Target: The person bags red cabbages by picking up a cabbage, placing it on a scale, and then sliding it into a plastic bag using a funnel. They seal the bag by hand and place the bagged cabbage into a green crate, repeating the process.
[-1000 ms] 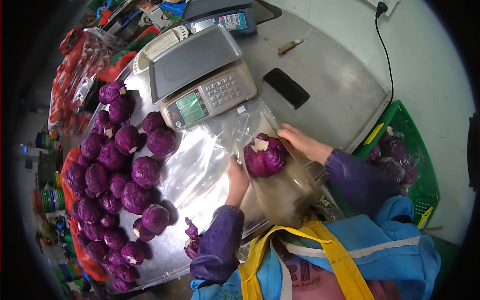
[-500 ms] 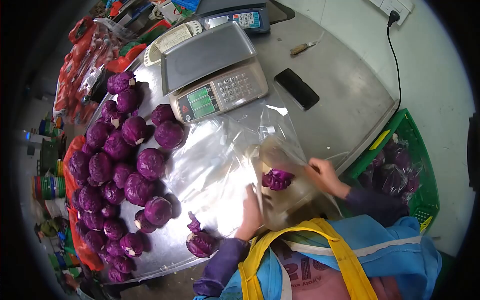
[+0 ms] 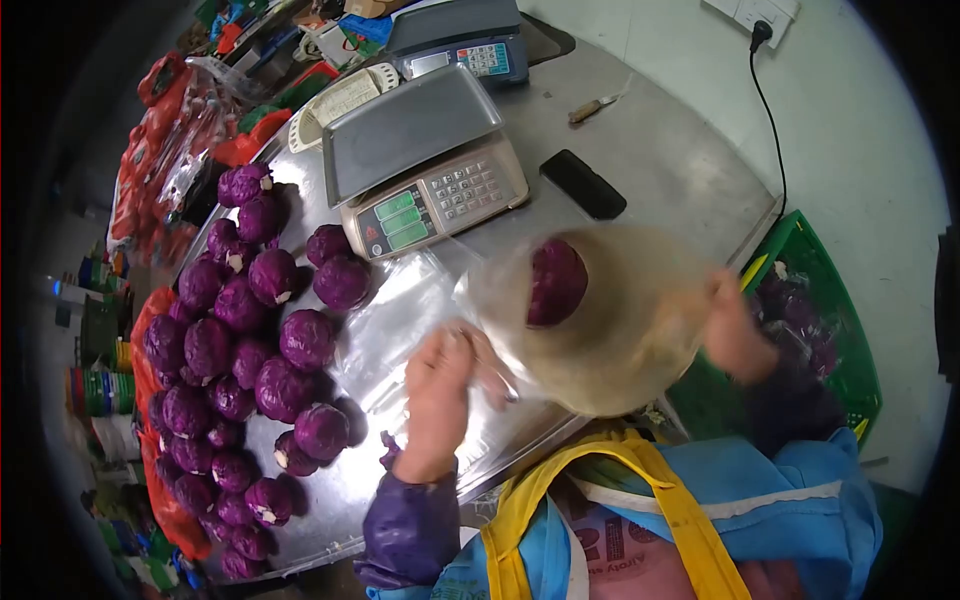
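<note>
A purple cabbage (image 3: 558, 283) is inside a clear plastic bag (image 3: 625, 350), which is smeared by motion above the table's right part. My left hand (image 3: 440, 390) is closed on the bag's left side, its fingers bunched together. At the bag's other side my right hand (image 3: 737, 330) grips the plastic; it is blurred, with its fingers curled. More clear plastic bags (image 3: 385, 340) lie flat on the metal table beneath and left of my left hand. Many loose purple cabbages (image 3: 283, 388) cover the table's left side.
A scale (image 3: 440, 200) with a lit green display stands at the middle back, a second scale (image 3: 460, 45) behind it. A black phone (image 3: 583, 184) and a small knife (image 3: 590, 109) lie to the right. Bagged cabbages fill a green crate (image 3: 858, 385) beside the table.
The bag has swung up away from my body, and the cabbage in it has moved toward the scale. Both hands have risen, the left one moving left and the right one moving right.
</note>
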Motion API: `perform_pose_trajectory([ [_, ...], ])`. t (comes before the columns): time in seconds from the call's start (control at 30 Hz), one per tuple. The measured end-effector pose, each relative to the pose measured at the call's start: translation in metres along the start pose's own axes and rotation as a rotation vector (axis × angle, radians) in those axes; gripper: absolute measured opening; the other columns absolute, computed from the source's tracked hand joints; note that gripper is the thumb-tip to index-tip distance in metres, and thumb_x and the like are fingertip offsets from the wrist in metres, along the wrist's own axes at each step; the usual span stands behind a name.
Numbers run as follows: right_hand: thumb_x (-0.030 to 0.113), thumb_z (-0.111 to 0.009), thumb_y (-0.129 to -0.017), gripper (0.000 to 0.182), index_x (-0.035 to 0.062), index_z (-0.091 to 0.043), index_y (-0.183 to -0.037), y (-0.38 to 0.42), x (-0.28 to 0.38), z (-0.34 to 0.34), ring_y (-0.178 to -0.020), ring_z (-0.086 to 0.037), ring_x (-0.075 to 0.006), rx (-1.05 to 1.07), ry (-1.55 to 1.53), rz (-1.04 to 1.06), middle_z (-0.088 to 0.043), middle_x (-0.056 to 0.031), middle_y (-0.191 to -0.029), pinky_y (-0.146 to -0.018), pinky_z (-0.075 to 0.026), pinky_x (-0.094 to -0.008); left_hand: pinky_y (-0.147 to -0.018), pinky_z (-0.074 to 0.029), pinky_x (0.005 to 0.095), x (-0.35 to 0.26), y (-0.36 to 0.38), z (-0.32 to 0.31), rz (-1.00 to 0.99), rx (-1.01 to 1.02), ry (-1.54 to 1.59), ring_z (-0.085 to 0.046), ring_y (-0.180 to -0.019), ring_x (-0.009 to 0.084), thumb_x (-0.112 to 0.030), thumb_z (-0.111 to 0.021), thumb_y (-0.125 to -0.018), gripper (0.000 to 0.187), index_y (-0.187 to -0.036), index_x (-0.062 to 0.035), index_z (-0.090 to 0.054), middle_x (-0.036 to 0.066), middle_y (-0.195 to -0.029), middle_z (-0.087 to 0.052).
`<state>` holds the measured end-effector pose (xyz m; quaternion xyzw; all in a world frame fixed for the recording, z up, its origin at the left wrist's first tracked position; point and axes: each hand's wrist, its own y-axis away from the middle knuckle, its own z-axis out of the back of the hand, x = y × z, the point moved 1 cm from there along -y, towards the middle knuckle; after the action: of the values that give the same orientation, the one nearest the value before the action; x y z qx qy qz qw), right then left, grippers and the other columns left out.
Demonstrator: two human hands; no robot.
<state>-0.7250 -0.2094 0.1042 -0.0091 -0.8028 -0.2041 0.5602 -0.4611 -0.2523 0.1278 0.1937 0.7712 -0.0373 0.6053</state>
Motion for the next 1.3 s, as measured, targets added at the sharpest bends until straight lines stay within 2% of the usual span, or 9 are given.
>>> perform_pose_trajectory([
  [0.07, 0.010, -0.047, -0.091, 0.016, -0.0024, -0.054, -0.098, -0.008, 0.037, 0.000, -0.075, -0.056, -0.0077, 0.353, 0.216, 0.259, -0.060, -0.0029, -0.082, -0.067, -0.045, -0.0221, -0.053, -0.044, 0.0259, -0.018, -0.018, -0.013, -0.102, 0.028, 0.026, -0.050, -0.047, 0.0147, -0.026, -0.037, -0.096, 0.029, -0.084, -0.0020, -0.048, 0.005, -0.059, -0.051],
  [0.2, 0.016, -0.053, -0.089, 0.027, -0.0014, -0.050, -0.109, -0.022, 0.049, 0.001, -0.087, -0.057, -0.0137, 0.247, 0.599, 0.231, -0.058, -0.0078, -0.098, -0.074, -0.046, -0.0260, -0.052, -0.044, 0.0256, -0.005, -0.051, -0.020, -0.105, -0.017, 0.142, -0.049, -0.048, 0.0125, -0.027, -0.041, -0.095, 0.028, -0.083, -0.0033, -0.049, 0.003, -0.057, -0.049],
  [0.27, 0.022, -0.063, -0.081, 0.039, 0.0028, -0.051, -0.113, -0.012, 0.049, -0.012, -0.094, -0.056, -0.0216, 0.183, 0.874, 0.618, -0.055, -0.0111, -0.107, -0.079, -0.045, -0.0310, -0.054, -0.044, 0.0251, 0.012, -0.057, -0.024, 0.031, 0.017, 0.084, -0.051, -0.051, 0.0122, -0.029, -0.042, -0.095, 0.030, -0.082, -0.0035, -0.050, 0.004, -0.057, -0.050],
  [0.4, 0.022, -0.071, -0.069, 0.039, 0.0088, -0.057, -0.102, -0.010, 0.059, -0.018, -0.099, -0.053, -0.0271, 0.169, 1.360, 1.142, -0.055, -0.0100, -0.104, -0.095, -0.036, -0.0415, -0.056, -0.045, 0.0255, 0.035, -0.055, -0.042, 0.099, 0.170, -0.007, -0.054, -0.057, 0.0140, -0.028, -0.039, -0.096, 0.030, -0.081, -0.0045, -0.051, 0.005, -0.062, -0.054],
  [0.5, 0.015, -0.069, -0.069, 0.025, 0.0073, -0.058, -0.090, -0.027, 0.048, 0.000, -0.099, -0.053, -0.0248, 0.396, 1.418, 1.127, -0.056, -0.0088, -0.098, -0.098, -0.031, -0.0445, -0.057, -0.045, 0.0264, 0.038, -0.065, -0.053, 0.097, 0.207, -0.014, -0.055, -0.058, 0.0148, -0.026, -0.039, -0.096, 0.029, -0.082, -0.0041, -0.051, 0.005, -0.063, -0.054],
  [0.73, 0.019, -0.052, -0.089, 0.026, -0.0017, -0.063, -0.101, 0.015, 0.197, 0.045, -0.076, -0.055, -0.0086, -0.900, 0.685, 1.393, -0.063, -0.0033, -0.089, -0.070, -0.041, -0.0187, -0.062, -0.044, 0.0274, 0.002, -0.138, -0.070, -0.076, 0.071, -0.281, -0.053, -0.058, 0.0144, -0.020, -0.041, -0.094, 0.024, -0.083, -0.0018, -0.051, 0.005, -0.063, -0.053],
  [0.83, 0.023, -0.047, -0.092, 0.032, -0.0024, -0.053, -0.073, 0.016, 0.208, 0.053, -0.062, -0.053, -0.0177, -0.591, 0.719, 1.775, -0.052, -0.0093, -0.066, -0.057, -0.046, -0.0330, -0.057, -0.043, 0.0265, -0.012, -0.115, -0.077, -0.200, 0.141, -0.431, -0.053, -0.056, 0.0142, -0.019, -0.041, -0.093, 0.024, -0.084, 0.0005, -0.052, 0.006, -0.063, -0.054],
  [0.93, 0.016, -0.053, -0.089, 0.022, -0.0024, -0.063, -0.097, -0.017, 0.165, 0.049, -0.076, -0.055, -0.0083, -0.863, 0.630, 1.621, -0.063, -0.0039, -0.088, -0.069, -0.042, -0.0186, -0.053, -0.043, 0.0248, 0.025, -0.073, -0.048, -0.159, 0.084, -0.591, -0.055, -0.053, 0.0131, -0.018, -0.040, -0.093, 0.025, -0.089, 0.0024, -0.054, 0.007, -0.060, -0.056],
  [1.3, 0.008, -0.065, -0.074, 0.026, 0.0026, -0.061, -0.099, -0.079, 0.069, 0.001, -0.090, -0.057, -0.0274, -0.276, 1.169, 1.402, -0.061, -0.0113, -0.098, -0.079, -0.046, -0.0353, -0.079, -0.048, 0.0310, 0.144, 0.036, 0.004, 0.462, -0.052, -0.018, -0.059, -0.087, 0.0237, -0.004, -0.034, -0.091, 0.031, -0.120, 0.0067, -0.041, 0.019, -0.106, -0.058],
])
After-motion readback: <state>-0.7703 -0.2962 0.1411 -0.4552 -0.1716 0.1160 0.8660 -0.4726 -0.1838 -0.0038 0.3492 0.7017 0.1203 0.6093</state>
